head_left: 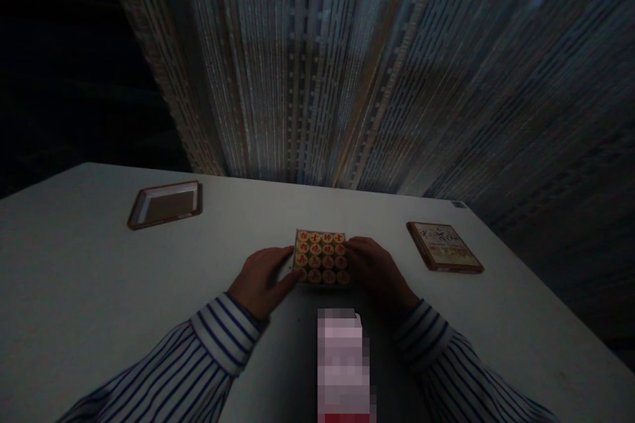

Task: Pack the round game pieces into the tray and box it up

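Observation:
A square block of round xiangqi pieces (pixel 321 256) with red characters lies at the middle of the white table, set in several rows. The pieces seem to sit in a thin-walled clear case. Pressed to its left side is my left hand (pixel 260 277), thumb at the near left corner and fingers along the far left edge. My right hand (pixel 377 271) grips the right side, its fingers curled at the upper right corner; its thumb is hidden. Both striped sleeves reach in from below.
On the white table (pixel 248 208), a shallow open box part (pixel 166 204) lies at the back left. A flat printed box (pixel 446 247) is at the right. A pixelated pale patch (pixel 342 357) covers the near middle. A string curtain (pixel 317 65) hangs behind the table.

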The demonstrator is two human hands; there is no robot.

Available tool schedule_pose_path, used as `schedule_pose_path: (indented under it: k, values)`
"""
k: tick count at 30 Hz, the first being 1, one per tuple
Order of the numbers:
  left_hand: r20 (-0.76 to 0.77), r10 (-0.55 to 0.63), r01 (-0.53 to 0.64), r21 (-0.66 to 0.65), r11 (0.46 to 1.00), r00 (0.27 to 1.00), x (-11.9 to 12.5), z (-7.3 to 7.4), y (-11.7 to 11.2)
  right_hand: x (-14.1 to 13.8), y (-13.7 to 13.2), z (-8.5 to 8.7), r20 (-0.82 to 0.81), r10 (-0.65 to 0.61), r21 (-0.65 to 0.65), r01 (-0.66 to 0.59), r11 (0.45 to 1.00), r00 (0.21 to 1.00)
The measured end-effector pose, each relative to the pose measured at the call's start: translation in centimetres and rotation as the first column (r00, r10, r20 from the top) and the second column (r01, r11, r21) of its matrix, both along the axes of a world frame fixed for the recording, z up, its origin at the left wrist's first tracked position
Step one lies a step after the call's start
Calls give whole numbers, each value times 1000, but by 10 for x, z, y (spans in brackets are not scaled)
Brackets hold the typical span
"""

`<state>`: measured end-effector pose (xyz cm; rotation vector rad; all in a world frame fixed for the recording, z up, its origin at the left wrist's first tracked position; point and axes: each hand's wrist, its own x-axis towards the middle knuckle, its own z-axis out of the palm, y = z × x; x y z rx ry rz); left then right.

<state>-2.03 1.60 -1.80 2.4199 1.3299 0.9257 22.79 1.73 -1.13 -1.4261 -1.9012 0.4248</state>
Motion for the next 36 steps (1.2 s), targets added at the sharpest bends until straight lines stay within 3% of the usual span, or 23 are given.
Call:
schedule_pose_path:
  k: [22,36]
  values:
    - [-23,-23,22,-52,998,999,3,10,-2,-3,-1,4,71,-24,28,22,999,997]
    - [8,-37,37,-33,999,999,1,6,1,-1,-1,2,71,-14,50,11,999,997]
